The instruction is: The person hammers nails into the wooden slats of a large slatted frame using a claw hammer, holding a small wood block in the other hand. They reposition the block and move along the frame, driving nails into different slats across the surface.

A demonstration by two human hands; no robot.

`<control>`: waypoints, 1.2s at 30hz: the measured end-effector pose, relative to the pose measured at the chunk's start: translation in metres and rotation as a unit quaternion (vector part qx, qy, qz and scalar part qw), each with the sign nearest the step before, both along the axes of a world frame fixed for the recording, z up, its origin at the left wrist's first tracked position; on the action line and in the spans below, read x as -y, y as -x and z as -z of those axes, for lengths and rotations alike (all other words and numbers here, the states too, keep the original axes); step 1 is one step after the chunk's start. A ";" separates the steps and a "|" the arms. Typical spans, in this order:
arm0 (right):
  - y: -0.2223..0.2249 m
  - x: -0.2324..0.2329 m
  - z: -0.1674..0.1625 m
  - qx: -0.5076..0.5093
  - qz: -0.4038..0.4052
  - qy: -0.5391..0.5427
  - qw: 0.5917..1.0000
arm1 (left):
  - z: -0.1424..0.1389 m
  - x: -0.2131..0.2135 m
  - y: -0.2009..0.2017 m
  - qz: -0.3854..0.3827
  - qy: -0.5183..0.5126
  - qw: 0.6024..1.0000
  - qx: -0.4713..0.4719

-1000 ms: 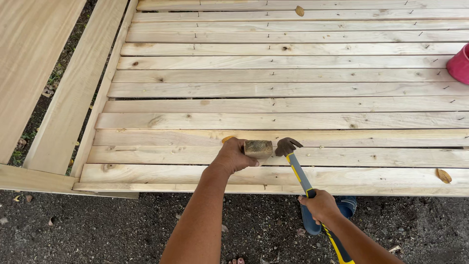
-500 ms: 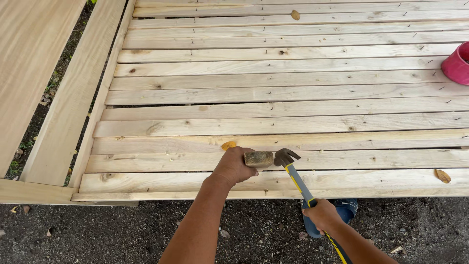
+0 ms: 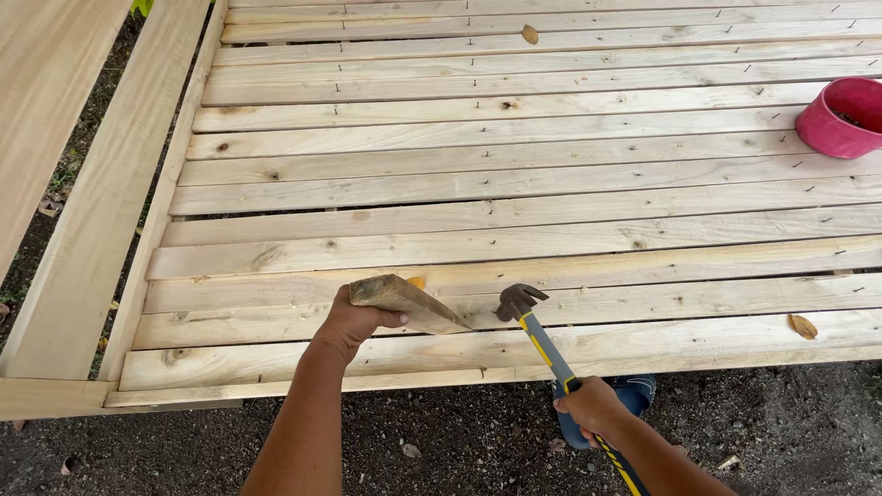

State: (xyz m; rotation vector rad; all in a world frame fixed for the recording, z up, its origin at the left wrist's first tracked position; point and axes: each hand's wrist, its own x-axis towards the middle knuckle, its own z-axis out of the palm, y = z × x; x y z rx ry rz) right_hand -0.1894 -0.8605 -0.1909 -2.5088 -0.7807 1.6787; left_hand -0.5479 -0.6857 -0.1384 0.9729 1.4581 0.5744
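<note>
left hand (image 3: 354, 320) grip wrapped on a short wood block (image 3: 404, 304), tilted over the near slats (image 3: 551, 344) | right hand (image 3: 591, 407) grip closed on the hammer (image 3: 542, 344), head just beside the block | best to strike square, fingers clear

We worked at an outdoor carpentry site: a frame of pale raw wooden slats (image 3: 514, 184) nailed in rows, bare dirt ground (image 3: 459, 441) beneath, fallen dry leaves (image 3: 803, 325) scattered about.
</note>
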 end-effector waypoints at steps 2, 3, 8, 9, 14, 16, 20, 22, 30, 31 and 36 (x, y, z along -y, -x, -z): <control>0.004 0.002 0.001 0.007 0.010 0.000 1.000 | -0.008 0.001 -0.025 0.013 0.001 0.999 -0.031; 0.007 0.003 0.002 0.006 0.008 -0.001 1.000 | -0.014 0.003 -0.041 0.051 -0.012 0.997 -0.058; 0.013 0.007 0.004 -0.005 0.007 -0.013 1.000 | -0.040 0.039 -0.142 0.214 -0.140 0.956 -0.142; 0.014 0.008 0.003 -0.007 0.007 -0.018 1.000 | -0.043 0.050 -0.158 0.260 -0.193 0.933 -0.158; 0.012 0.005 0.001 -0.002 0.011 -0.007 1.000 | -0.050 0.058 -0.195 0.334 -0.292 0.875 -0.196; 0.009 0.004 0.001 0.004 0.014 -0.008 1.000 | -0.048 0.036 -0.176 0.355 -0.182 0.900 -0.177; 0.004 0.005 0.004 -0.012 0.022 0.016 1.000 | -0.039 0.001 -0.101 0.242 -0.089 0.961 -0.099; 0.002 0.008 0.008 -0.062 0.057 0.011 0.996 | -0.034 0.000 -0.070 0.164 -0.051 0.984 -0.049; -0.005 0.013 0.013 -0.121 0.110 0.036 0.986 | -0.048 0.005 -0.056 0.123 -0.041 0.991 -0.013; -0.007 0.013 0.012 -0.114 0.107 0.040 0.987 | -0.052 0.003 -0.062 0.133 -0.048 0.990 -0.012; -0.012 0.015 0.011 -0.097 0.094 0.015 0.991 | -0.077 -0.026 -0.089 0.154 -0.096 0.983 -0.030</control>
